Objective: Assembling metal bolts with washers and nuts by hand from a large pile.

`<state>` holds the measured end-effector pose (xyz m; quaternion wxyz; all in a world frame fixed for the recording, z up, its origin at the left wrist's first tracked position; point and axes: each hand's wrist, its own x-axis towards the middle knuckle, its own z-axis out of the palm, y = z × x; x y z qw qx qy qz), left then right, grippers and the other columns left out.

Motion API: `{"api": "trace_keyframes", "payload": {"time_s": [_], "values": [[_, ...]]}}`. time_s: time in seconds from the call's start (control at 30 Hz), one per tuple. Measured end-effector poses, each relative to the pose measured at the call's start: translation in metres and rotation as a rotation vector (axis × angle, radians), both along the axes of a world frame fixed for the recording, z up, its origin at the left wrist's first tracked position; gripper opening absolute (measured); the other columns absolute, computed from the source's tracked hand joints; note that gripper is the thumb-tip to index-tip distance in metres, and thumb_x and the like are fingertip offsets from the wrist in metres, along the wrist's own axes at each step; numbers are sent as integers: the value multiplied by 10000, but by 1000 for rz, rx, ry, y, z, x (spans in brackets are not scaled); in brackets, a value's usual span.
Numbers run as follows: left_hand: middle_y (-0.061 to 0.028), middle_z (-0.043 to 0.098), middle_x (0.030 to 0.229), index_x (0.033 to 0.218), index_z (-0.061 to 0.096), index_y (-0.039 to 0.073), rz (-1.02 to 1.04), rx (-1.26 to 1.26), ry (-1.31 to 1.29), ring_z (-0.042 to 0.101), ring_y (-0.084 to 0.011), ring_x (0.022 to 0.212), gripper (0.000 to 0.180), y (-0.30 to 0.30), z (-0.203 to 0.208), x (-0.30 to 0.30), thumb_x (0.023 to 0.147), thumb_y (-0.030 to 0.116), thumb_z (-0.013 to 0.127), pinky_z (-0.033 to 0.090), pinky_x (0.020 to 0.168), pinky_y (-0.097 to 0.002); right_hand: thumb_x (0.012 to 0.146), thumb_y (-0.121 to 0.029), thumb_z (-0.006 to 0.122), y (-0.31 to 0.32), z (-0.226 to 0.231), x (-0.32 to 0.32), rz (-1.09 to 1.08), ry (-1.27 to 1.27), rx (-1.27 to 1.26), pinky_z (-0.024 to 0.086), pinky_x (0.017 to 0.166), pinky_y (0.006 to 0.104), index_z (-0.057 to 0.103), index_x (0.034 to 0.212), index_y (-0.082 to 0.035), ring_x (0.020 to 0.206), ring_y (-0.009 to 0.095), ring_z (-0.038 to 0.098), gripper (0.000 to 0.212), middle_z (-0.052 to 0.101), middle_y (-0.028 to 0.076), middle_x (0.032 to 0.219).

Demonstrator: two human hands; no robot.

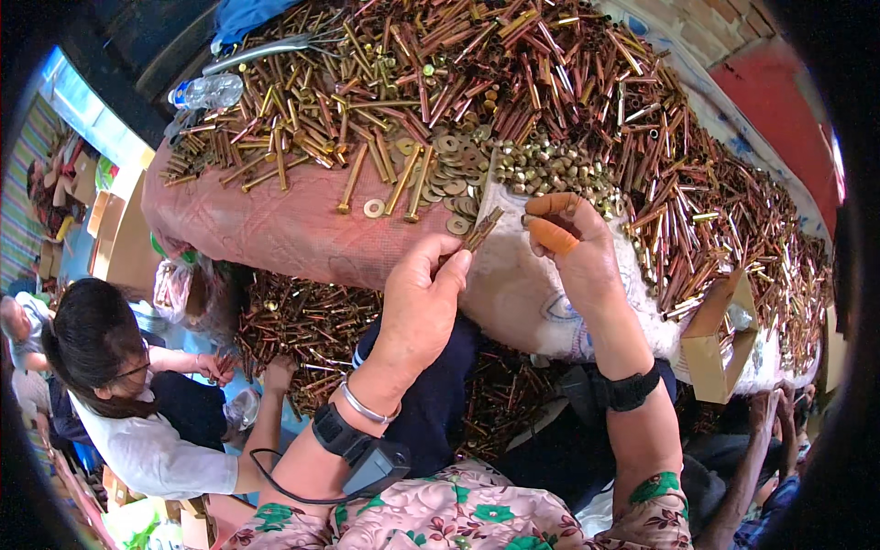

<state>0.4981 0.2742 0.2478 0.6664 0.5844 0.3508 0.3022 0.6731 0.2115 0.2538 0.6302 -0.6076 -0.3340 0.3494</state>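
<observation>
My left hand pinches a brass-coloured sleeve anchor bolt between thumb and fingers, its free end tilted up to the right. Just right of that end, my right hand, with orange covers on its fingers, is closed at the fingertips on a small nut, mostly hidden. Beyond the hands lie a heap of flat washers and a heap of small metal nuts. A few long bolts rest on the pink cloth, beside a single washer.
A large pile of copper-coloured sleeves and bolts covers the far side. On it lie a metal fork tool and a plastic bottle. A cardboard box stands at right. A co-worker handles parts at left; another person's arm shows at right.
</observation>
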Motion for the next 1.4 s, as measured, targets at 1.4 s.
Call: {"api": "trace_keyframes", "payload": {"time_s": [1.4], "values": [[37, 489, 691, 917, 564, -5, -83, 283, 156, 419, -38, 653, 91, -10, 5, -3, 868, 71, 553, 369, 575, -198, 813, -102, 647, -13, 9, -2, 127, 1, -6, 399, 569, 201, 586, 947, 8, 638, 68, 480, 184, 560, 3, 751]]}}
